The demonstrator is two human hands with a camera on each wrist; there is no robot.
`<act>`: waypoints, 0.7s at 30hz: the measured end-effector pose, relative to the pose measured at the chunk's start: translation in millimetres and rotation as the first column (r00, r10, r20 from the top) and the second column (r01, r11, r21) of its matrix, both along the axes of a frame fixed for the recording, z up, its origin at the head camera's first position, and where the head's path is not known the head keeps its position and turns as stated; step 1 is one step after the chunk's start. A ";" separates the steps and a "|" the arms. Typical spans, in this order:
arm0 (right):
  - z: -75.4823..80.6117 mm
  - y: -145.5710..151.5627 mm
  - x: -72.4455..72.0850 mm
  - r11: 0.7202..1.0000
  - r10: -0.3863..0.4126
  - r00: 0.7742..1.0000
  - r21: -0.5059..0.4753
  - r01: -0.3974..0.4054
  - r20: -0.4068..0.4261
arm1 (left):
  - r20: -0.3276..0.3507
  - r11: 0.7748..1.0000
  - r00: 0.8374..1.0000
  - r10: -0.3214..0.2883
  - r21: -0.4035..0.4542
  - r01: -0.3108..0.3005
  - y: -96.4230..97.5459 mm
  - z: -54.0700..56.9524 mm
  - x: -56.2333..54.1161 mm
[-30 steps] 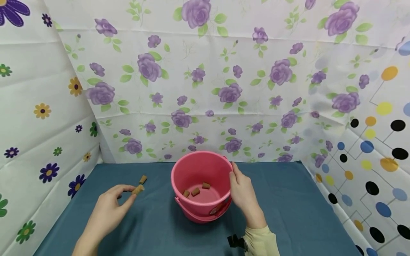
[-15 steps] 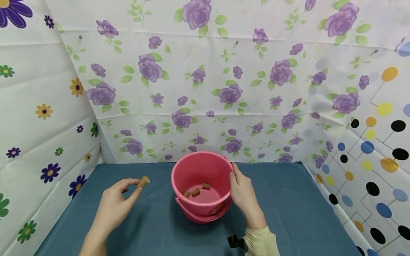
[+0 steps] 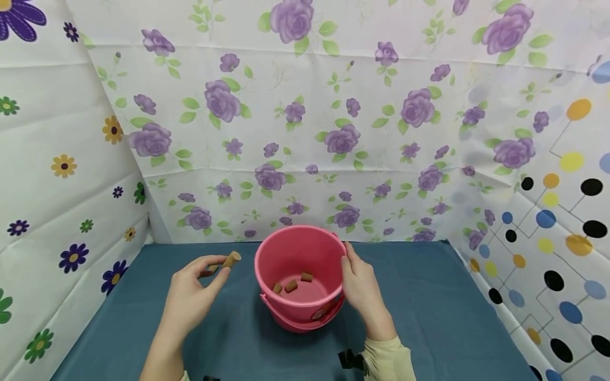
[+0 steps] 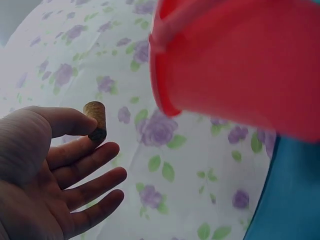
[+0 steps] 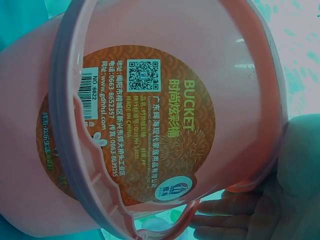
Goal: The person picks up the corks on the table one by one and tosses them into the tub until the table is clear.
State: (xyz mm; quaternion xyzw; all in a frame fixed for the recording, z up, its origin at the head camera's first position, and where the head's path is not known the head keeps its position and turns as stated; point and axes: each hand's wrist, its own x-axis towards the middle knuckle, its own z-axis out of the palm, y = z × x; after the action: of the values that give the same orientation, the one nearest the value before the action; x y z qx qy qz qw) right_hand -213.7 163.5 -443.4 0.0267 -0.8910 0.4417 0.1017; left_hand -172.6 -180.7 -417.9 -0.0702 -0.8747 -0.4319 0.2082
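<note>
My left hand (image 3: 188, 296) pinches a cork (image 3: 232, 259) between thumb and index finger, just left of the pink bucket (image 3: 299, 304). In the left wrist view the same cork (image 4: 96, 116) stands almost upright at the fingertips, the other fingers spread. My right hand (image 3: 361, 283) holds the bucket at the right side of its rim. Three corks (image 3: 291, 286) lie on the bucket's floor. Another cork (image 3: 213, 268) shows on the table through the gap between the left thumb and index finger.
The bucket's handle (image 3: 286, 319) hangs down along its front; the right wrist view shows an orange label (image 5: 150, 165) on its side. A dark blue cloth (image 3: 429, 312) covers the table. Flower-patterned sheets (image 3: 267, 132) close off the back and sides.
My left hand, pinching the cork, has risen and moved right toward the bucket. My right hand and the bucket have stayed in place.
</note>
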 end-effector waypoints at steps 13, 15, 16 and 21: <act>-5.1 3.1 5.5 1.000 -0.009 1.000 0.001 0.009 0.002 | -0.047 0.992 0.999 -0.017 0.125 0.023 49.6 3.5 -7.6; -6.0 2.8 5.5 1.000 -0.001 1.000 0.000 0.001 -0.005 | -0.064 0.990 0.998 -0.023 0.134 0.031 57.4 3.6 -8.2; -6.0 2.5 5.1 1.000 0.005 1.000 -0.001 -0.005 -0.008 | -0.070 0.990 0.997 -0.029 0.138 0.039 61.1 4.0 -8.4; -4.3 1.6 1.1 1.000 0.021 1.000 -0.007 -0.021 -0.023 | -0.079 0.986 0.995 -0.062 0.149 0.073 73.6 5.9 -9.7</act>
State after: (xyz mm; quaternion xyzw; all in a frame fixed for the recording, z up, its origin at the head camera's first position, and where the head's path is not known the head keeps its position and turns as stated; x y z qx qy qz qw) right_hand -212.5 165.1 -447.7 0.0405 -0.8878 0.4457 0.1073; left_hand -182.4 -107.1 -412.0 -0.0997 -0.8282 -0.5010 0.2304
